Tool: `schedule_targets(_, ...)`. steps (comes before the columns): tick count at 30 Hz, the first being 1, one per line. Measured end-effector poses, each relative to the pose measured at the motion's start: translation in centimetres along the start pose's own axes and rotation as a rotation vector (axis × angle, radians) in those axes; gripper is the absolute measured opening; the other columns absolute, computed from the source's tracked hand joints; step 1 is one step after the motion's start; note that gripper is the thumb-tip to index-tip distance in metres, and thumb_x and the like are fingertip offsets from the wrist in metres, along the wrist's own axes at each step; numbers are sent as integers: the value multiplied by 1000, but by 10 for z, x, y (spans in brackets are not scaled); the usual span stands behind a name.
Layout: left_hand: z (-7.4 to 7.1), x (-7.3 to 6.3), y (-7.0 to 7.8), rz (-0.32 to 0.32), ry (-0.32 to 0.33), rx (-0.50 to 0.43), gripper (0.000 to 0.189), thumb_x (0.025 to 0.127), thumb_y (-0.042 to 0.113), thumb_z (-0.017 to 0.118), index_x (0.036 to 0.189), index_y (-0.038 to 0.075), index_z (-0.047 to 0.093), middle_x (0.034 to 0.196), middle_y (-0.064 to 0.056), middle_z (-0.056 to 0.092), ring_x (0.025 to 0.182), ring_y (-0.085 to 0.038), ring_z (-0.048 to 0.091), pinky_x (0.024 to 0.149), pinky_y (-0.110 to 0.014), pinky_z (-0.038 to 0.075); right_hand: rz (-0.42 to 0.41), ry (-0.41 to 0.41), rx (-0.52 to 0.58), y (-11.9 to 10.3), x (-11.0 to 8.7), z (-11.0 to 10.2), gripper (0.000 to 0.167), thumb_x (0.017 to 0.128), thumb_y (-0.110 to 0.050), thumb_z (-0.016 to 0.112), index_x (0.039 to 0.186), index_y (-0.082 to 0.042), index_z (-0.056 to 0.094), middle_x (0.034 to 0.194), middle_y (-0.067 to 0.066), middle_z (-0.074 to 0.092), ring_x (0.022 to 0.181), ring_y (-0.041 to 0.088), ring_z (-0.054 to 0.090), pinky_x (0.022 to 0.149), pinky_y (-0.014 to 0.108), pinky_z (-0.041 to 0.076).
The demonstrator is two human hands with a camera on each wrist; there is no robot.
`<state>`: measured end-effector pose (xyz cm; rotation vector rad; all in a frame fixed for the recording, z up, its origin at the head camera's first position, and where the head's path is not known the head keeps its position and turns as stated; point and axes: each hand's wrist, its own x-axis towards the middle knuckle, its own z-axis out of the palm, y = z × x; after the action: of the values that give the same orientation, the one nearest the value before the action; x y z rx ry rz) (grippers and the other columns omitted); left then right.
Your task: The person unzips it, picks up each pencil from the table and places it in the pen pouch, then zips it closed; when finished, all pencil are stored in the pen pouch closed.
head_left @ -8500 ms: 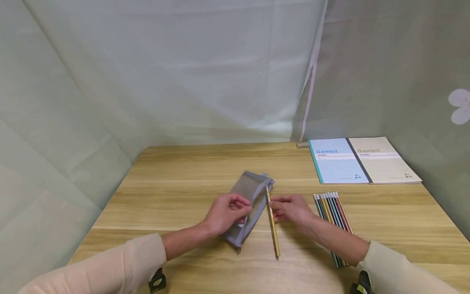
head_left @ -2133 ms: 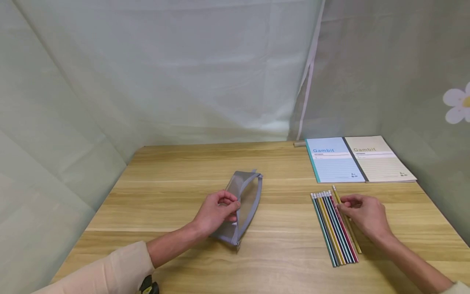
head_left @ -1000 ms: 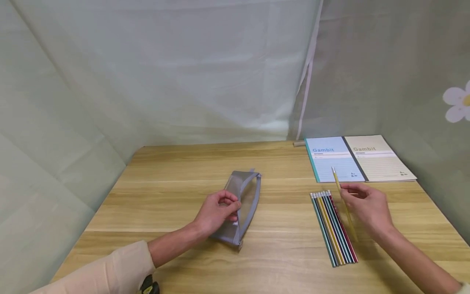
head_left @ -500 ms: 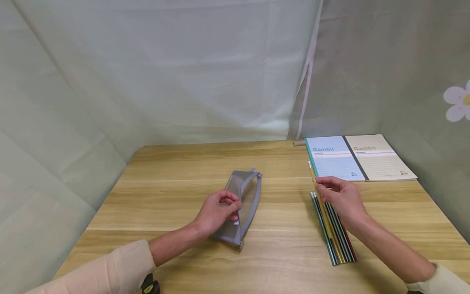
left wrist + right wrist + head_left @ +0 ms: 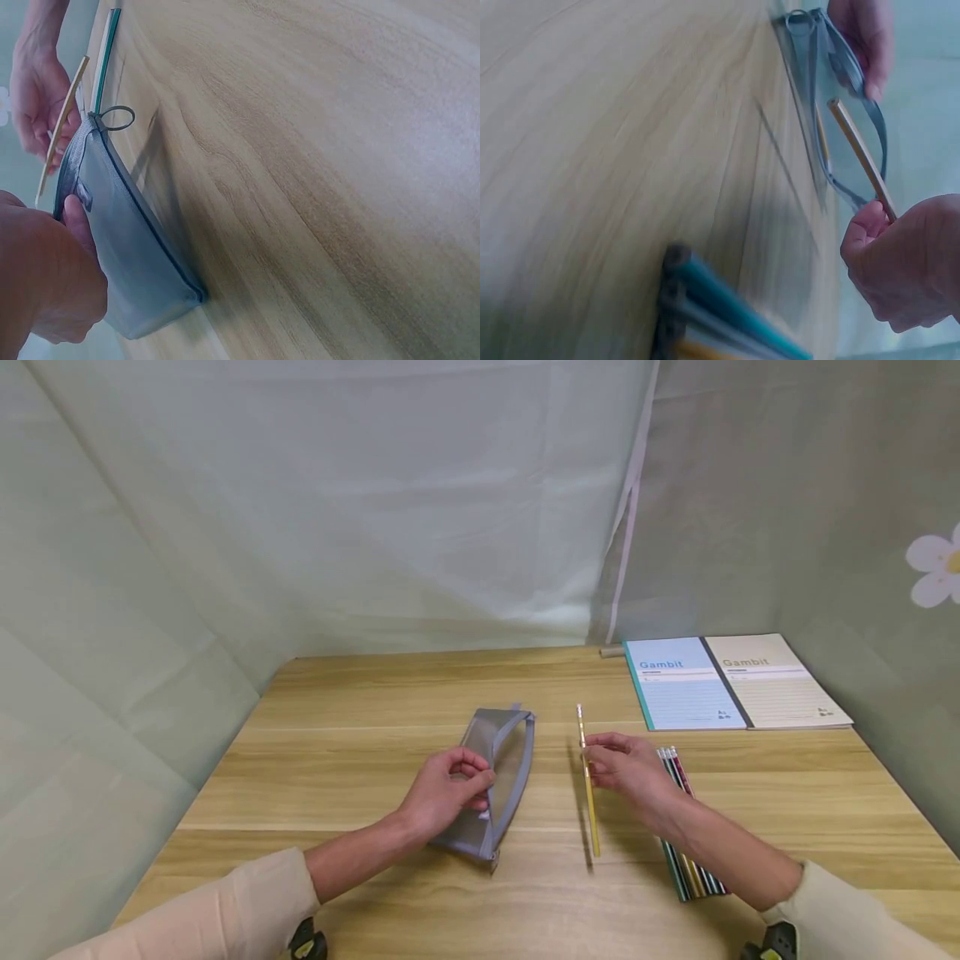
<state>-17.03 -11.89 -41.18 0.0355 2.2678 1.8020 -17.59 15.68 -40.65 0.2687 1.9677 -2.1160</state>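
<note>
Right hand (image 5: 626, 770): fingers pinch yellow pencil (image 5: 589, 802), raised above counter (image 5: 360, 743) | Left hand (image 5: 444, 792): fingers clamp left lip of gray pouch (image 5: 504, 777), mouth gaping | Pencil sits right of pouch, apart, long axis roughly along mouth | Pouch lies left of right fingers

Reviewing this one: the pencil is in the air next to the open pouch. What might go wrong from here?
The pencil lies roughly along the mouth of the pouch, so it might catch on the rim.

The left hand pinches only one side of the mouth, so the far side could fold inward.

The right forearm passes over the loose pencils and could knock them if it dips.
</note>
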Motion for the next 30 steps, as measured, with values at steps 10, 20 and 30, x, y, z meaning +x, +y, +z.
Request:
schedule_targets(10, 0, 0, 1, 3, 0, -7, 15, 99, 1, 73, 110, -5, 65, 98, -14, 66, 72, -17, 70, 71, -32, 67, 30, -37, 80, 7, 9, 32, 37, 103, 0, 63, 135, 17, 54, 99, 12, 70, 75, 11, 66, 69, 23, 63)
schedule_targets(20, 1, 1, 1, 8, 5, -18, 15, 98, 1, 74, 109, -6, 65, 96, -14, 66, 70, -16, 70, 69, -31, 67, 13, -61, 146, 12, 21, 53, 37, 104, 3, 61, 136, 19, 52, 105, 24, 71, 81, 19, 71, 77, 27, 66)
schedule_targets(30, 1, 1, 0, 17, 0, -31, 15, 98, 0, 73, 109, -6, 65, 97, -13, 66, 72, -15, 70, 70, -31, 67, 24, -60, 198, 18, 25, 70, 33, 102, 7, 62, 131, 19, 54, 105, 27, 72, 80, 21, 74, 75, 28, 66)
